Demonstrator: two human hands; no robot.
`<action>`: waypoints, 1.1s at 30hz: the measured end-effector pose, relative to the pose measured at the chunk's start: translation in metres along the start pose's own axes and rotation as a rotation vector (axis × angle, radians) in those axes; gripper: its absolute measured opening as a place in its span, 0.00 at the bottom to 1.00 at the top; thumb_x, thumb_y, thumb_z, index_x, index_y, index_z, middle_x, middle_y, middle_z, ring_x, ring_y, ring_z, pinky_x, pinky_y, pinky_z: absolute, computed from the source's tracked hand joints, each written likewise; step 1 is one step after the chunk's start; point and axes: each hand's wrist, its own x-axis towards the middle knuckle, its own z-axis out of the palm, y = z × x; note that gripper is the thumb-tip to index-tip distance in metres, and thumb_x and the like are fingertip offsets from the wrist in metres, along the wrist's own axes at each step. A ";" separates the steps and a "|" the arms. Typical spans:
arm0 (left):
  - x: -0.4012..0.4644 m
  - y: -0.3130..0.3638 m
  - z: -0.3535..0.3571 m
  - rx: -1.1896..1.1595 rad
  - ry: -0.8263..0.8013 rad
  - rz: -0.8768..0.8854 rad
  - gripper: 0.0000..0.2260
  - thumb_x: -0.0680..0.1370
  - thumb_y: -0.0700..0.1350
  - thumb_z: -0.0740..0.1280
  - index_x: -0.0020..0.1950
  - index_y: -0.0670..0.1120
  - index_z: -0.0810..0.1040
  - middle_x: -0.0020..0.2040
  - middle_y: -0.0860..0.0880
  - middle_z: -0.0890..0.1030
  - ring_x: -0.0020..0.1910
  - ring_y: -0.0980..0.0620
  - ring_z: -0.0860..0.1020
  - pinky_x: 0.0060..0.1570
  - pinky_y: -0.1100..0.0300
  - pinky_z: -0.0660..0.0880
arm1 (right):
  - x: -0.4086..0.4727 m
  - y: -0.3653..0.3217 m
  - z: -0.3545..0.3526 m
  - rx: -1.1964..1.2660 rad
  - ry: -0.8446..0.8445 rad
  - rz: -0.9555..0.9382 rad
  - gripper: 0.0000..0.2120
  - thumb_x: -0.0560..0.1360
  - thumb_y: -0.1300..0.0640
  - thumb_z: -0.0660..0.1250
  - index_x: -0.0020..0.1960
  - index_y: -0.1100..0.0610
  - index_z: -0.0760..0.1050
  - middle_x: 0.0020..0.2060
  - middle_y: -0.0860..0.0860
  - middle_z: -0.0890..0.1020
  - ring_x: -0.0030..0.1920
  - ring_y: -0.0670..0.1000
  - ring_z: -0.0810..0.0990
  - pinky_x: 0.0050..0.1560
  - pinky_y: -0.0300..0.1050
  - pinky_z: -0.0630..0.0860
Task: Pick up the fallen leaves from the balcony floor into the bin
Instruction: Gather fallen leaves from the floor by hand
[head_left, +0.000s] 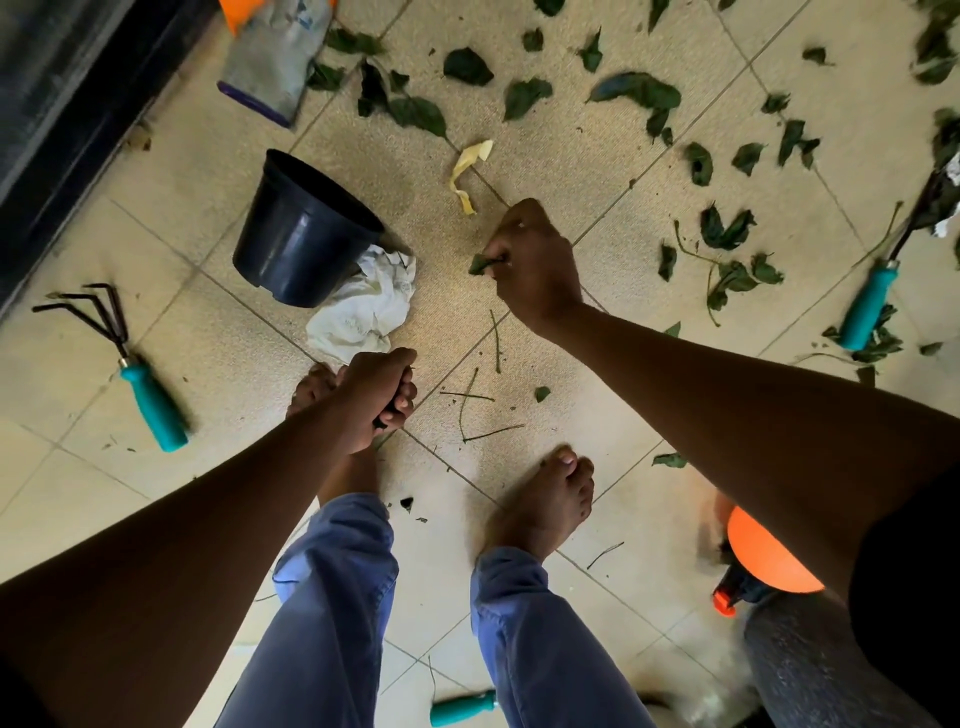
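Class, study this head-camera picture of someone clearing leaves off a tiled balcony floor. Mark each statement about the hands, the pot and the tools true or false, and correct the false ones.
1. The right hand grips a green leaf. True.
2. The black pot stands upright and full of leaves. False: it lies tipped on its side, and no leaves show in it.
3. A crumpled white cloth lies against the pot. True.
4. The hand rake has a red handle. False: its handle is teal.
5. The left hand is flat and open. False: its fingers curl round something dark.
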 end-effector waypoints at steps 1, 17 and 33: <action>0.000 0.000 -0.001 -0.004 0.005 -0.001 0.18 0.84 0.48 0.62 0.35 0.47 0.66 0.23 0.52 0.67 0.18 0.57 0.63 0.18 0.69 0.55 | -0.003 -0.005 0.004 -0.024 -0.034 -0.051 0.06 0.69 0.66 0.77 0.42 0.57 0.81 0.53 0.53 0.77 0.44 0.48 0.80 0.38 0.40 0.79; -0.001 0.012 -0.015 -0.020 -0.008 0.017 0.16 0.84 0.48 0.62 0.36 0.48 0.66 0.24 0.52 0.67 0.20 0.56 0.63 0.19 0.69 0.56 | 0.011 -0.026 0.005 -0.122 0.058 0.034 0.19 0.69 0.66 0.73 0.57 0.55 0.74 0.43 0.50 0.84 0.44 0.53 0.83 0.38 0.43 0.75; 0.003 0.032 -0.018 -0.012 0.008 0.063 0.16 0.83 0.48 0.62 0.37 0.47 0.67 0.25 0.52 0.68 0.21 0.56 0.64 0.19 0.67 0.56 | 0.066 -0.008 -0.018 -0.187 -0.021 0.083 0.09 0.73 0.63 0.72 0.50 0.53 0.86 0.50 0.55 0.82 0.49 0.55 0.81 0.41 0.41 0.69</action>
